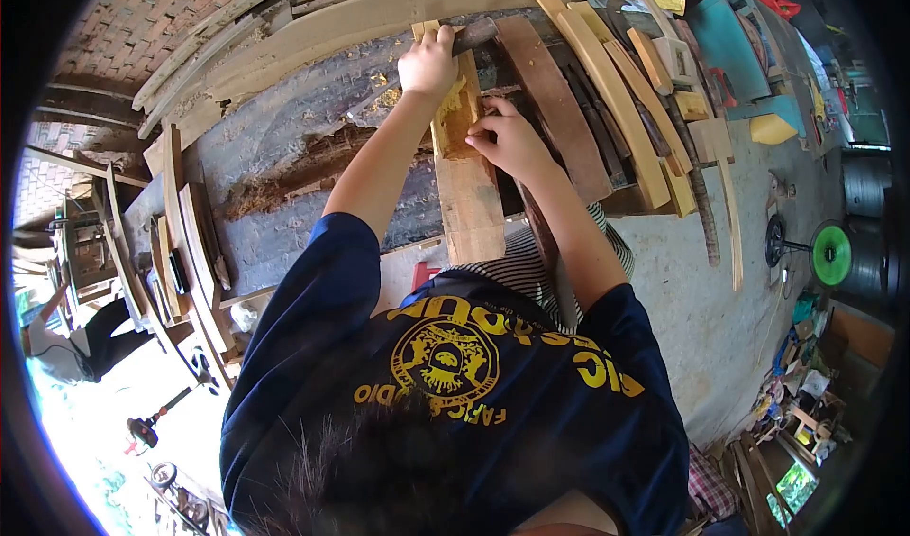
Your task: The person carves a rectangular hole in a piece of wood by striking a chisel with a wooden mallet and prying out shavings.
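Note:
A narrow wooden board lies lengthwise across the workbench in front of me, with a shorter yellowish piece of wood on top. This upper piece has a rough, hollowed-looking face. My left hand is closed around the far end of the wood, its knuckles up. Nearer to me, my right hand is at the right edge of the yellowish piece. Its thumb and fingers are pinched together, and I cannot tell what is between them. A dark stick-like thing lies just right of my left hand.
The worn dark workbench has a deep, splintered hollow. A brown plank and several lighter strips lie to the right. Long boards line the far side. At right stands a green fan; a person is at far left.

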{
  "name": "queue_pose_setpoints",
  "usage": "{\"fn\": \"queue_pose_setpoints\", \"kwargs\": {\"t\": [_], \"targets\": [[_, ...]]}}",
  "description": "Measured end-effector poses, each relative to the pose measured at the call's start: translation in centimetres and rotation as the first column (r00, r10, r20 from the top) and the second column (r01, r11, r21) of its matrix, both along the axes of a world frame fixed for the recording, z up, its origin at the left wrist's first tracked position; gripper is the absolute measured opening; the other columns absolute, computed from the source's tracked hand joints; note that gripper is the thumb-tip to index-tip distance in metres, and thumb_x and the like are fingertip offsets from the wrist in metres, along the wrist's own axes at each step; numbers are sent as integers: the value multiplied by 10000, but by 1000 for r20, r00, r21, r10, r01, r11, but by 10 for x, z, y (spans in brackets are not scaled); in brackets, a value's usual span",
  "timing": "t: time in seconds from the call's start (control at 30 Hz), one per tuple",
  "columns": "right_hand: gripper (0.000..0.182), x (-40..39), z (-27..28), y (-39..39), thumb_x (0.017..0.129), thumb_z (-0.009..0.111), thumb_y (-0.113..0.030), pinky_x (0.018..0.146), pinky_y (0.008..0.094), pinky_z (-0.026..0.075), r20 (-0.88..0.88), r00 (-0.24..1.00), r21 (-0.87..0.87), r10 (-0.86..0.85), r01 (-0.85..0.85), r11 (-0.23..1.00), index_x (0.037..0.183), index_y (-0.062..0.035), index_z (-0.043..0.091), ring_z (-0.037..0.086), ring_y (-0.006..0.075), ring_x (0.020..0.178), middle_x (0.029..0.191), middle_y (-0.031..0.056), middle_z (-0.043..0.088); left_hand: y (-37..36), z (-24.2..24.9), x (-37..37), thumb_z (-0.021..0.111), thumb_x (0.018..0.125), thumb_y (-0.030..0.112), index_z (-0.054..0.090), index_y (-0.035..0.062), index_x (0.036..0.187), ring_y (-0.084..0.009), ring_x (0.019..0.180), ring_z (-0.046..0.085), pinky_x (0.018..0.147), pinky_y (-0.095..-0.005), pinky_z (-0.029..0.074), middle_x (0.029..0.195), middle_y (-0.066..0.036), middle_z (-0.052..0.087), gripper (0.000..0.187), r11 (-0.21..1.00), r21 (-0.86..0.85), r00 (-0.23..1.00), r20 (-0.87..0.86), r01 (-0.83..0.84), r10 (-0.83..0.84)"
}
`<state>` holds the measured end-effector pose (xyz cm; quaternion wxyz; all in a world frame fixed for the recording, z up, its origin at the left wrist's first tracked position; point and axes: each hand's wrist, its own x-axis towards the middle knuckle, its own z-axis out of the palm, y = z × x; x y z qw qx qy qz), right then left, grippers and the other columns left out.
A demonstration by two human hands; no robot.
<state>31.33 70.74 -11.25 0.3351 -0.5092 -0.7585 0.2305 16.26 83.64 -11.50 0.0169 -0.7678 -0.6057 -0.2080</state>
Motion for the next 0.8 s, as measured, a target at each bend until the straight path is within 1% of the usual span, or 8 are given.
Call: {"fn": "queue_pose_setpoints", "kwargs": {"t": [0.23, 0.33, 0.43, 0.5, 0.57, 0.67, 0.73, 0.8], "targets": [[116, -6, 2, 3, 813, 698, -119, 691, 368, 524, -25, 991, -34, -131, 130, 991, 816, -4, 682, 670, 294, 756, 873, 169, 664, 2, -1, 2, 679, 784, 257, 537, 139, 1120, -316, 918, 659, 735, -437, 550, 1000, -116, 648, 384, 998, -56, 1000, 13, -26, 26], [110, 3, -15, 14, 864, 653, -95, 647, 343, 516, -370, 870, -219, -327, 260, 940, 843, 10, 676, 674, 309, 752, 823, 188, 672, 1, 2, 1, 685, 784, 268, 529, 142, 1133, -315, 925, 657, 740, -436, 549, 1006, -116, 646, 402, 997, -79, 1000, 7, -24, 25], [130, -5, -6, 10, 889, 632, -117, 650, 351, 521, -331, 906, 94, -265, 312, 946, 922, 2, 672, 681, 305, 773, 867, 195, 679, -1, 2, 1, 601, 797, 172, 513, 115, 1090, -319, 835, 672, 683, -440, 556, 961, -121, 635, 311, 1000, 5, 1000, 15, 4, -4], [195, -13, 6, 5, 881, 656, -198, 656, 366, 522, -267, 921, 71, -285, 313, 947, 955, -17, 659, 679, 307, 768, 869, 183, 680, -1, 1, 1, 598, 797, 170, 513, 114, 1085, -318, 837, 672, 685, -440, 556, 959, -121, 634, 305, 1000, 3, 1000, 11, 1, -1], [249, -19, 33, -7, 864, 678, -275, 641, 381, 518, 214, 920, -229, -329, 375, 898, 903, -31, 643, 668, 329, 762, 867, 182, 674, 1, 0, 1, 596, 797, 167, 513, 112, 1080, -316, 839, 672, 687, -440, 555, 957, -121, 634, 300, 1000, 1, 1000, 6, -1, 1], [236, -15, 17, -5, 838, 698, -268, 618, 385, 509, 128, 940, -274, -316, 340, 900, 843, -46, 618, 659, 338, 741, 827, 173, 669, 2, 0, 1, 687, 775, 261, 538, 141, 1101, -318, 893, 662, 724, -434, 550, 990, -116, 645, 378, 998, -56, 999, 20, -26, 27], [198, -9, 9, -6, 841, 693, -226, 621, 387, 510, 51, 953, -311, -297, 298, 902, 839, -46, 612, 659, 338, 741, 820, 171, 670, 1, 0, 0, 594, 794, 159, 512, 108, 1075, -311, 853, 670, 694, -433, 555, 964, -124, 635, 297, 1000, -15, 999, 37, 6, -6], [114, -4, 6, -13, 850, 669, -143, 623, 389, 512, -107, 936, -61, -337, 332, 941, 893, -42, 637, 658, 341, 722, 788, 169, 667, 0, 0, 0, 598, 792, 160, 512, 107, 1076, -310, 861, 668, 698, -430, 554, 967, -123, 636, 301, 1000, -17, 999, 39, 3, -2]]}}
